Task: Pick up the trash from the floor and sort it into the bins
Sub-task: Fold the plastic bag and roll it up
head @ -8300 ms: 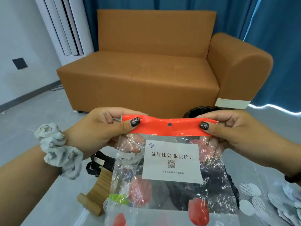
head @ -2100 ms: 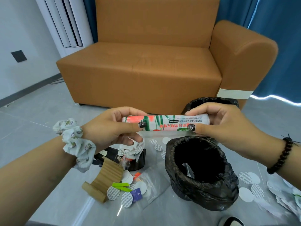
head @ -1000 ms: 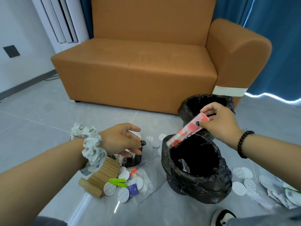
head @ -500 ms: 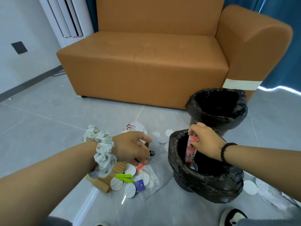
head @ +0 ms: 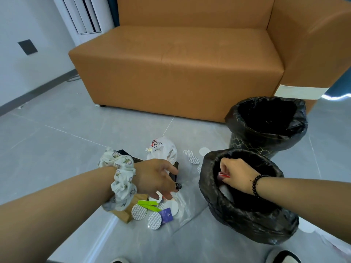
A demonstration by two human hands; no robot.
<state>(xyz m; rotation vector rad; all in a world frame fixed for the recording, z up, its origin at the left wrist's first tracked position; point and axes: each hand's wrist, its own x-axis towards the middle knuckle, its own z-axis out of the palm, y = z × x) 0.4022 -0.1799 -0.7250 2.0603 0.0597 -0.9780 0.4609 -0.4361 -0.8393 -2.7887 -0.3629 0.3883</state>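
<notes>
My right hand [head: 236,175] is down inside the near black-lined bin [head: 247,224], its fingers curled round the rolled red-and-white plastic bag [head: 222,175], of which only the top end shows. My left hand [head: 157,179] hovers low over the trash pile on the floor, fingers spread and loosely bent, holding nothing. Under it lie several round white seals [head: 154,220], green strips [head: 147,204], a small purple square [head: 166,215], a brown corrugated cardboard piece [head: 123,213], a clear plastic sheet [head: 188,211] and a crumpled white wrapper [head: 161,148].
A second black-lined bin [head: 266,128] stands behind the near one, against the orange sofa [head: 180,63]. More white seals [head: 192,158] lie between the pile and the bins. My shoes [head: 283,257] show at the bottom edge. Grey tiled floor stretches to the left.
My right hand has pushed the rolled bag deeper into the near bin. My left hand has dropped lower over the pile of trash.
</notes>
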